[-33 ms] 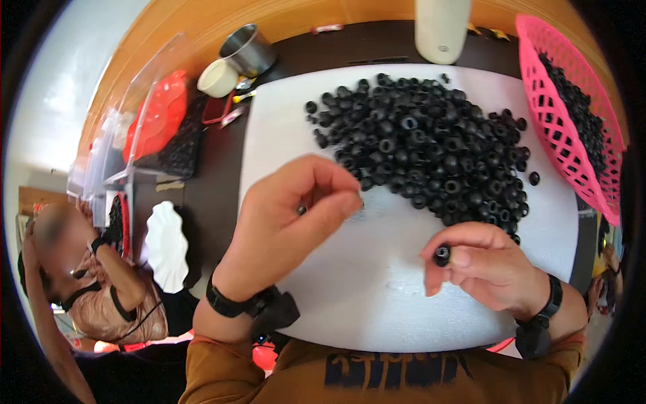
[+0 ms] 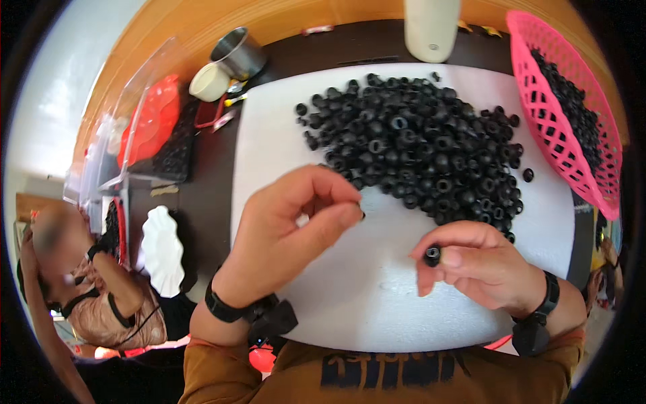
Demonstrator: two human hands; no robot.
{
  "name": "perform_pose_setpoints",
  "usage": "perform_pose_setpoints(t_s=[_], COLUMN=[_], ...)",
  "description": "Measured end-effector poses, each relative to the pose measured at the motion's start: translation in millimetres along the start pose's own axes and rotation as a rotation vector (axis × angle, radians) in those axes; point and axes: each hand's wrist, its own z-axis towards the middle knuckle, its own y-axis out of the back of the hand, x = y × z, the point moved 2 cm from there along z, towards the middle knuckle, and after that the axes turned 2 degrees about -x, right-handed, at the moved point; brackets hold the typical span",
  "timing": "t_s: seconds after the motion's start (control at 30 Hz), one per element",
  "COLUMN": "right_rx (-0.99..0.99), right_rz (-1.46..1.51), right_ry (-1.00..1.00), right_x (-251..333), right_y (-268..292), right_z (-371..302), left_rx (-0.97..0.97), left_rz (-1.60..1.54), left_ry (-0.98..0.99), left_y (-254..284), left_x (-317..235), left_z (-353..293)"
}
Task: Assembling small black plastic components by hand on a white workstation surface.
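Observation:
My right hand (image 2: 481, 262) pinches a round black bead-like piece (image 2: 432, 254) between thumb and forefinger. A hole shows in the side of that piece. To its left, my left hand (image 2: 289, 222) is closed in a pinch, thumb against forefinger. A dark speck shows at its fingertips, too small to name. Both hands hover over a white foam board (image 2: 377, 316). Just beyond them a big heap of similar black bead-like pieces (image 2: 424, 148) spreads over the board, many with their round openings showing.
A pink mesh basket (image 2: 538, 114) of small black pieces tilts at the far right. Behind the board stands a cream bottle (image 2: 432, 30). At left are a metal cup (image 2: 239, 54), a cream cup (image 2: 210, 82), a clear box (image 2: 145, 101), a white scalloped dish (image 2: 163, 252) and a person (image 2: 114, 289).
The whole view has shifted slightly, so the board and heap sit a little further left. My left fingertips are slightly nearer to me. The right hand keeps its pinch on the black piece.

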Motion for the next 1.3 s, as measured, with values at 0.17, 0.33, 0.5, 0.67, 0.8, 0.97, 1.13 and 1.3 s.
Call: perform_pose_setpoints(t_s=[0.17,0.33,0.5,0.67,0.8,0.97,1.13,1.3], right_rx=[0.047,0.036,0.016,0.015,0.021,0.033,0.033,0.042], right_rz=[0.014,0.028,0.031,0.023,0.03,0.006,0.021,0.01], right_ry=[-0.021,0.004,0.004,0.014,0.014,0.003,0.017,0.026], right_x=[-2.8,-5.2,-7.3,-8.1,-9.3,-7.4,-6.3,-7.1], right_y=[2.4,5.3,6.8,5.8,6.0,3.8,3.1,4.7], right_z=[-0.4,0.4,0.5,0.6,0.6,0.3,0.6,0.7], left_rx=[0.143,0.133,0.134,0.153,0.192,0.244,0.19,0.149], left_rz=[-0.199,-0.017,0.271,0.361,0.306,0.274,0.314,0.29], left_ry=[-0.052,-0.22,-0.493,-0.427,-0.469,-0.49,-0.529,-0.456], left_y=[-25.0,-38.5,-41.6,-41.4,-43.2,-44.6,-45.2,-43.8], left_x=[3.7,13.1,1.2,-5.5,-2.4,-1.2,-2.7,-6.5], left_z=[-13.2,-9.1,-5.5,-9.8,-8.8,-8.3,-8.8,-11.5])
